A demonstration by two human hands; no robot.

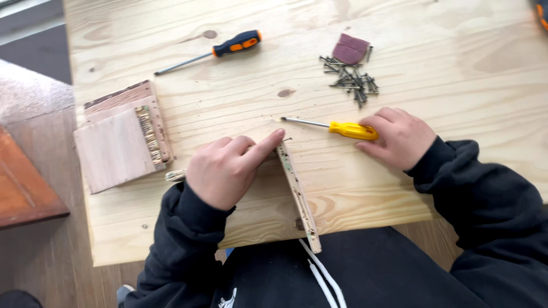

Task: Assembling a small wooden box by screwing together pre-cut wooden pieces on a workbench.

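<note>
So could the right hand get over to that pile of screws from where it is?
Probably yes. The right hand grips the yellow screwdriver, and the pile of screws lies just beyond it, with only bare tabletop between. It would likely have to put the screwdriver down first.

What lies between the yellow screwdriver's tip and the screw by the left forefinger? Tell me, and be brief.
Nothing visible. The yellow screwdriver, held in the right hand, points its tip across bare table toward the small screw at the left hand forefinger, atop the wooden strip.
</note>
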